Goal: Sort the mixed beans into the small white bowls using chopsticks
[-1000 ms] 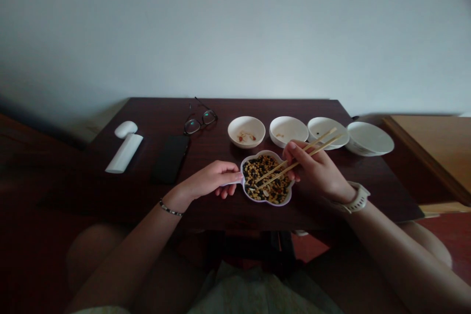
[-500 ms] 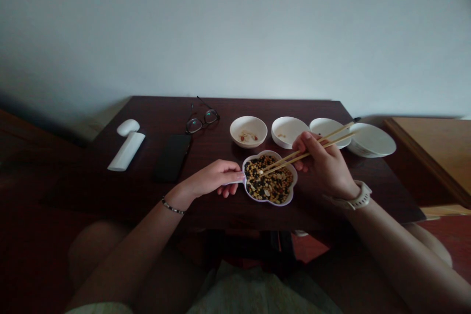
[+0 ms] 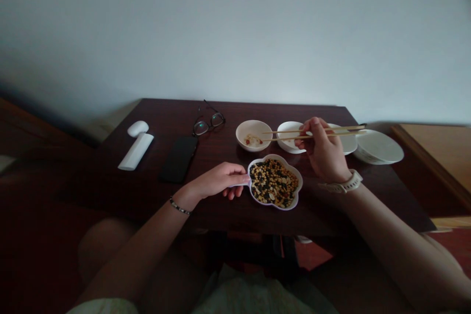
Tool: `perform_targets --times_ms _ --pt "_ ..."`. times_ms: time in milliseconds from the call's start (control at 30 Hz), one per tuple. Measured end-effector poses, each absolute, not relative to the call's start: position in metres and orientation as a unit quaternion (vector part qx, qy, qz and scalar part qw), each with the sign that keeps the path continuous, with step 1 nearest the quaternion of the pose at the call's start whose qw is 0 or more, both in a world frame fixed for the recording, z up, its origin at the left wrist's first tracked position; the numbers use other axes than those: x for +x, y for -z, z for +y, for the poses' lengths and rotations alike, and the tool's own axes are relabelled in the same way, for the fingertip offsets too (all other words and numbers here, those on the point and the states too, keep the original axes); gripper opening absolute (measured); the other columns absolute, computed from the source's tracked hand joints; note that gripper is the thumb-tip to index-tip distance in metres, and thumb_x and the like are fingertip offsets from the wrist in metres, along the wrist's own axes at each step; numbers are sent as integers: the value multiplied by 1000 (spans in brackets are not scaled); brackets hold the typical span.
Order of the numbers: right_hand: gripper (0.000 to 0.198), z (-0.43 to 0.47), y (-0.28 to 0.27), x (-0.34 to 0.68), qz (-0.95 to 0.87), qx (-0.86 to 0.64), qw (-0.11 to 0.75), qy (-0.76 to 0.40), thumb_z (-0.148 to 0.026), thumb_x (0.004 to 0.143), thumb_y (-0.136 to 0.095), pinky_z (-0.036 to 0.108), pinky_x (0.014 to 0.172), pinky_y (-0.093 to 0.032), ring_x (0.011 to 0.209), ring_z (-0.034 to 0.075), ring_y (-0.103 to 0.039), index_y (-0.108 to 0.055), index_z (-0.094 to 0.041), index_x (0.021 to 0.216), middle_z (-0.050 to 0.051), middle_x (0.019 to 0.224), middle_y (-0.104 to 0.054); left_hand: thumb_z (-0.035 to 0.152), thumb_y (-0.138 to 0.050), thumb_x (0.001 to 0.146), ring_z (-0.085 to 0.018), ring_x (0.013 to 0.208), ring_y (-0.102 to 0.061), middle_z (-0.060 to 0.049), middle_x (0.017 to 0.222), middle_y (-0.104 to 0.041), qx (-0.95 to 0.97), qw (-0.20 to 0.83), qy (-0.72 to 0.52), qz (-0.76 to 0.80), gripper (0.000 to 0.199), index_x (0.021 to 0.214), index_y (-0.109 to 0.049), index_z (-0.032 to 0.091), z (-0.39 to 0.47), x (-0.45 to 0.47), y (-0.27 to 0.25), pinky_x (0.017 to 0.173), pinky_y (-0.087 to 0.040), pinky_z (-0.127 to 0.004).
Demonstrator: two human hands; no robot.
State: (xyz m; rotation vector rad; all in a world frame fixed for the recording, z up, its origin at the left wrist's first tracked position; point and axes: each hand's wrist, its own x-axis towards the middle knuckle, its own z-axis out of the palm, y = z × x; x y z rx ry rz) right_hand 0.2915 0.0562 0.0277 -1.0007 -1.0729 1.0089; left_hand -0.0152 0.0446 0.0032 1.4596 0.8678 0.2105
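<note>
My left hand is closed round the handle of a white, flower-shaped dish with a purple edge. Mixed beans and seeds, black, yellow and pale, cover its bottom. In my right hand is a pair of chopsticks, their tips spread apart over the right side of the leftmost white bowl. A few pale and reddish pieces lie in that bowl. My right hand partly covers a second white bowl and a third bowl. Nothing can be made out between the chopstick tips.
At the right end of the row stands a fourth white bowl. Left on the dark table are glasses, a black phone and a white handheld device. A pale wall rises behind; a wooden surface is at right.
My right hand has lifted the chopsticks out of the beans and swung their tips up to the leftmost bowl. My left hand still grips the dish handle. The view has shifted slightly.
</note>
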Motion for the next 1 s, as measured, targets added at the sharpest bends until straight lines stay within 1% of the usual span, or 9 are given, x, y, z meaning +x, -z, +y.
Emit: perform_targets --times_ms 133,200,300,533,700,1000 --pt "41 42 -29 293 -481 -446 608 -447 -61 102 -71 24 49 -46 61 12 -61 -63 -23 87 1 81 -62 56 -68 102 -11 55 -62 -2 75 -72 644 658 -88 380 40 91 -65 18 45 -15 -3 48 -38 -21" --pt "43 33 -29 292 -494 -452 581 -463 -63 103 -68 25 46 -44 57 13 -58 -62 -24 87 0 73 -61 57 -67 102 -12 56 -62 -2 75 -72 645 656 -86 382 40 91 -65 18 46 -14 -3 48 -38 -21" --pt "45 19 -28 288 -515 -441 522 -518 -64 106 -63 26 46 -42 52 14 -55 -59 -24 85 -1 64 -59 58 -67 102 -12 56 -62 -2 74 -72 647 651 -87 387 41 92 -66 18 45 -13 -4 48 -38 -21" --pt "47 2 -23 281 -573 -417 408 -576 -64 107 -61 25 48 -49 52 15 -62 -63 -22 86 1 63 -68 57 -67 103 -11 55 -62 -1 75 -72 643 648 -84 400 40 93 -66 18 45 -13 -3 48 -37 -21" --pt "46 -3 -26 275 -592 -413 403 -562 -62 108 -61 24 49 -50 52 14 -62 -63 -22 86 0 65 -67 57 -67 103 -10 55 -62 -1 75 -72 640 649 -82 403 40 95 -67 18 45 -13 -2 48 -37 -21" --pt "44 -3 -24 276 -607 -421 425 -524 -57 112 -55 25 49 -47 51 14 -59 -60 -22 86 0 63 -66 56 -66 104 -10 55 -62 -1 75 -72 643 650 -85 397 39 95 -66 18 46 -14 0 48 -37 -20"
